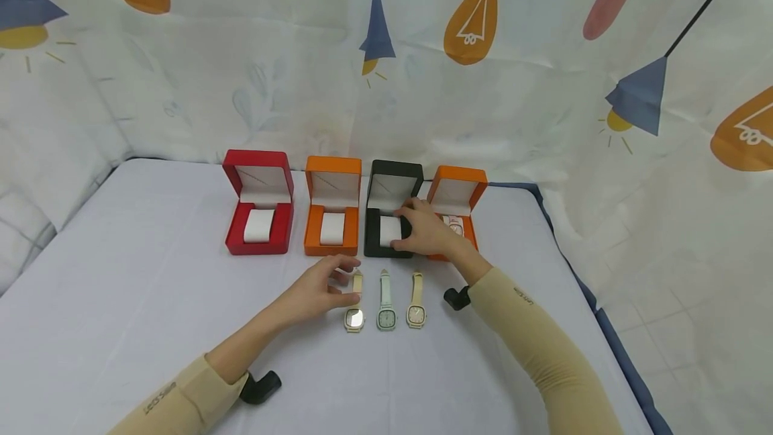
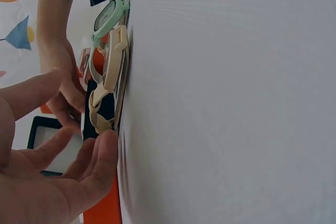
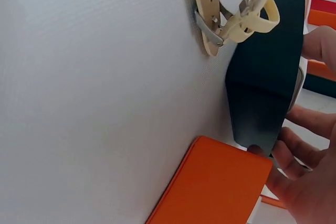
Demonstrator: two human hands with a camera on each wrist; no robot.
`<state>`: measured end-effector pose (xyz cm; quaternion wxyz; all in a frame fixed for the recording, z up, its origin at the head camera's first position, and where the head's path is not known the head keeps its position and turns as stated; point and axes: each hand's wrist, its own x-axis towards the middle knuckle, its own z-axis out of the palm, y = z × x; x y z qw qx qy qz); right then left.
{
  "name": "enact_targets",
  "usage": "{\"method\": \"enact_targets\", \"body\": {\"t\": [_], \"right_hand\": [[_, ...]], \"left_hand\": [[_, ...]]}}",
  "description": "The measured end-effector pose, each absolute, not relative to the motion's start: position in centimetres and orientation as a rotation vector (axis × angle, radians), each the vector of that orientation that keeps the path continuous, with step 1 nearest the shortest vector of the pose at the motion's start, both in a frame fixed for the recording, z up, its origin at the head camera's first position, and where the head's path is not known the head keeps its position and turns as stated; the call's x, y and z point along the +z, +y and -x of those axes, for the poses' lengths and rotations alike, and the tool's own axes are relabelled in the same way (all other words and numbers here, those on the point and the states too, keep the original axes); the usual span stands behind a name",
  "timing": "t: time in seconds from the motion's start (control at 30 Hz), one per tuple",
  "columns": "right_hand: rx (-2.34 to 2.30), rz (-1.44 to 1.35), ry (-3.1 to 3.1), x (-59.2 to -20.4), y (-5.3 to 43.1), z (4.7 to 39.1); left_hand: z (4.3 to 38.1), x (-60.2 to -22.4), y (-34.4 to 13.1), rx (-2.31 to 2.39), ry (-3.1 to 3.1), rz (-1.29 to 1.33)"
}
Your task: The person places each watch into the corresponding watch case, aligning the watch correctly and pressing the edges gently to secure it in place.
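In the head view, my right hand (image 1: pixel 425 228) is at the black watch box (image 1: pixel 373 250). Its thumb and fingertips lie at opposite edges of the white cushion (image 1: pixel 389 230) inside, holding it; other fingers lie along the box's side in the right wrist view. My left hand (image 1: pixel 320 291) hovers by the cream watch (image 1: pixel 354 318) at the left of the row, thumb and fingers spread apart around its strap. In the left wrist view its fingertips are right at the strap end. To the right lie a mint green watch (image 1: pixel 386 317) and a beige watch (image 1: pixel 416 315).
A red box (image 1: pixel 232 244) and an orange box (image 1: pixel 311 247) stand open at the left, each with a white cushion. At the right, another open orange box (image 1: pixel 471 180) holds a pink watch (image 1: pixel 454 223), partly behind my right hand. A patterned curtain (image 1: pixel 338 106) hangs behind.
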<state>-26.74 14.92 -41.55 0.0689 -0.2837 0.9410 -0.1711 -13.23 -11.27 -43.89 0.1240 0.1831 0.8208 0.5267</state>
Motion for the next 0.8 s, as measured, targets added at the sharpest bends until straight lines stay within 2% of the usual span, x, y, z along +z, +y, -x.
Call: {"method": "enact_targets", "body": {"t": [0.37, 0.8], "right_hand": [[-0.395, 0.851, 2.819, -41.37, 14.83, 26.92], [-0.372, 0.883, 2.787, -41.04, 14.91, 27.07]], "left_hand": [[13.27, -43.44, -11.37, 1.451, 2.373, -0.304], [13.56, -43.31, -10.77, 1.211, 2.485, -0.35]]}}
